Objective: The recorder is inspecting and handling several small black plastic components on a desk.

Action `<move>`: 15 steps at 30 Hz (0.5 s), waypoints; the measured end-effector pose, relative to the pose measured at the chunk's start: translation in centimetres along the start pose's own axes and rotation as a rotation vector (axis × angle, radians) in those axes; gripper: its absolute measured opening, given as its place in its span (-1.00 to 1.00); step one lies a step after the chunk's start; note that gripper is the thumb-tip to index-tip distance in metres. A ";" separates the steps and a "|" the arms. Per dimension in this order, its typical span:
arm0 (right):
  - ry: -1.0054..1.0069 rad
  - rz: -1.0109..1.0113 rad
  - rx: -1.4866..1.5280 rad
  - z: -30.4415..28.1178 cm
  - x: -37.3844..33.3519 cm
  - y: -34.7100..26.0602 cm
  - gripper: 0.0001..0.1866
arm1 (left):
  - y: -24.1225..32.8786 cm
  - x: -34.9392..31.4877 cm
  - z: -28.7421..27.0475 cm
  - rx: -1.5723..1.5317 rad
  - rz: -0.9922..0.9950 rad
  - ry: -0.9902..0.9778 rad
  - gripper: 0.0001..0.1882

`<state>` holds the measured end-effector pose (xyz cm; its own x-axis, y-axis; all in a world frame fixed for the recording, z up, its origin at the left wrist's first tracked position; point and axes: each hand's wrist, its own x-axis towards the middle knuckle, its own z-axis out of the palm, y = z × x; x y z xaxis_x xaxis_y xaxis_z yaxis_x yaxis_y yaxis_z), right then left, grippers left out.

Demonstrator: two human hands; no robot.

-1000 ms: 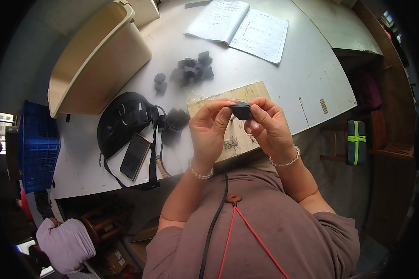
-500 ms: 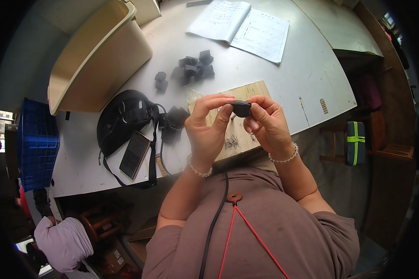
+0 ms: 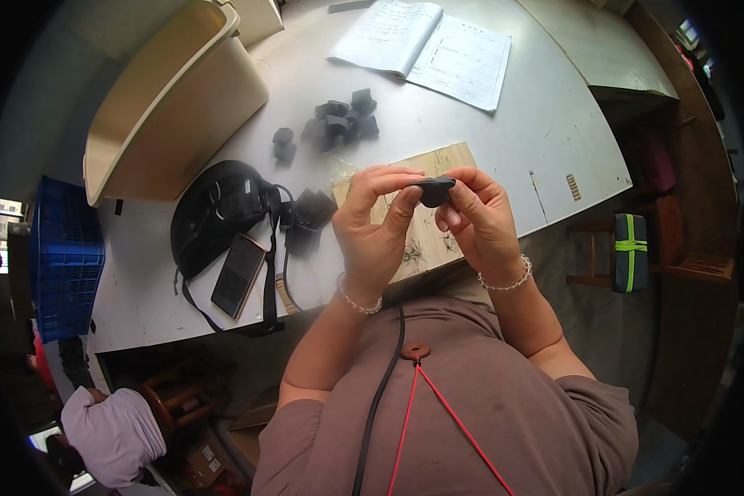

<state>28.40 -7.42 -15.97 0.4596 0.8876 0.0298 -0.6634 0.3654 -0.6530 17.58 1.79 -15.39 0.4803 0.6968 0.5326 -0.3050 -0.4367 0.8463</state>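
Note:
A small dark grey piece with a rounded lower side (image 3: 435, 193) is pinched between both hands, above a wooden board. My left hand (image 3: 378, 217) grips its left end with thumb and forefinger. Thumb and fingers of my right hand (image 3: 481, 217) close on its right end. Beneath them lies the light wooden board (image 3: 459, 157), with dark thread-like scraps (image 3: 412, 251) on it. Beyond the board, several black blocky pieces (image 3: 339, 124) sit in a loose pile. Two more black pieces (image 3: 284, 145) stand to the left of the pile.
On the left are a beige bin (image 3: 182, 107), a black cap-like item with a strap (image 3: 215, 207), a phone (image 3: 238, 277) and a blue crate (image 3: 68, 256). An open notebook (image 3: 426, 50) lies at the far side. Another person's pale sleeve (image 3: 116, 434) shows at lower left.
The dark piece has shifted slightly right and tilted between my fingers, so its rounded side now points down. My left hand has moved a little to the right with it.

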 end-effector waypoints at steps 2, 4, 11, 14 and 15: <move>0.006 -0.010 -0.047 0.7 -0.2 -0.4 -0.85 | 0.2 -0.2 0.1 -0.207 -0.143 0.079 -0.87; 0.012 -0.021 -0.093 1.0 -0.2 -0.4 -0.86 | -0.1 -0.2 -0.1 -0.219 -0.162 0.086 -0.87; 0.033 -0.048 -0.203 1.3 -0.2 -0.3 -0.86 | -0.4 -0.7 0.0 -0.273 -0.227 0.104 -0.85; 0.033 -0.058 -0.208 1.5 -0.3 -0.2 -0.86 | -0.4 -0.7 0.3 -0.345 -0.302 0.091 -0.86; 0.044 -0.061 -0.212 1.6 -0.2 -0.2 -0.86 | -0.4 -0.7 0.4 -0.384 -0.336 0.076 -0.86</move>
<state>27.50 -7.27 -14.60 0.5234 0.8509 0.0446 -0.4967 0.3472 -0.7954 17.71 1.23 -16.13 0.5469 0.8085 0.2175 -0.4312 0.0493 0.9009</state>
